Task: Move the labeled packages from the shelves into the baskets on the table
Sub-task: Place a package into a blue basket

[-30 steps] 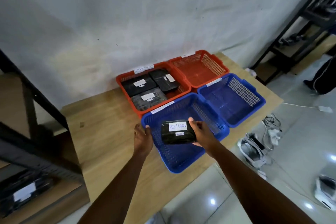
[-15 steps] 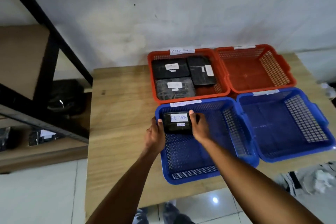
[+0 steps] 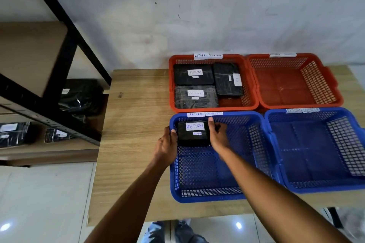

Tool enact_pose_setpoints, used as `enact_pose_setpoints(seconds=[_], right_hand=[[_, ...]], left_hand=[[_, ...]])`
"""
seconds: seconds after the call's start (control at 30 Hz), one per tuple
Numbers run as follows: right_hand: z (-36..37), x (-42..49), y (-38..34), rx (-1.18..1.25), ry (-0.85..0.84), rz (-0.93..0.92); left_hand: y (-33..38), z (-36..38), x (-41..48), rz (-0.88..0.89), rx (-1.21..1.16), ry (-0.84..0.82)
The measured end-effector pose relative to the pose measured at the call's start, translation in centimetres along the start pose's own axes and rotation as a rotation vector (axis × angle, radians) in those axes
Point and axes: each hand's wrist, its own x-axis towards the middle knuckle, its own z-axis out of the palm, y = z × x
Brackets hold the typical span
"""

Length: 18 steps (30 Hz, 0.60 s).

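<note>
A black wrapped package point(image 3: 193, 133) with a white "RETURN" label sits in the far left corner of the near left blue basket point(image 3: 207, 196). My left hand point(image 3: 166, 147) grips its left side over the basket rim. My right hand point(image 3: 218, 135) holds its right side from inside the basket. The far left red basket point(image 3: 254, 85) holds three black labeled packages point(image 3: 194, 74). The far right red basket point(image 3: 296, 89) and the near right blue basket point(image 3: 316, 154) have nothing in them.
All the baskets stand on a wooden table point(image 3: 134, 134) against a grey wall. A black metal shelf rack point(image 3: 59, 104) stands at the left with more black labeled packages point(image 3: 11, 132) on its shelves. Tiled floor lies below, and my feet show under the table's near edge.
The package has gone from above the middle of the blue basket down into its far left corner, both hands still on it. The view has swung left toward the shelf.
</note>
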Motion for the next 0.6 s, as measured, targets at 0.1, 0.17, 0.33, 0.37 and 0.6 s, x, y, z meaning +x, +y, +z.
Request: enact_pose_setpoints(seconds=[0.1, 0.17, 0.33, 0.37, 0.6], right_hand=[[-0.5, -0.7, 0.3, 0.041, 0.040, -0.008], [-0.7, -1.5, 0.4, 0.058, 0.120, -0.098], [-0.1, -4.7, -0.5, 0.004, 0.165, -0.552], [0.4, -5.5, -1.2, -0.035, 0.152, -0.625], [8.7, -13.8, -8.8, -0.221, 0.070, -1.027]], left_hand=[[-0.2, -0.5, 0.1, 0.037, -0.074, -0.050], [-0.4, -1.1, 0.1, 0.062, -0.126, -0.049], [-0.5, -4.5, -0.4, 0.077, -0.120, -0.003], [-0.6, -5.6, -0.9, 0.095, -0.107, 0.003], [-3.9, -15.8, -4.9, 0.210, -0.085, 0.079]])
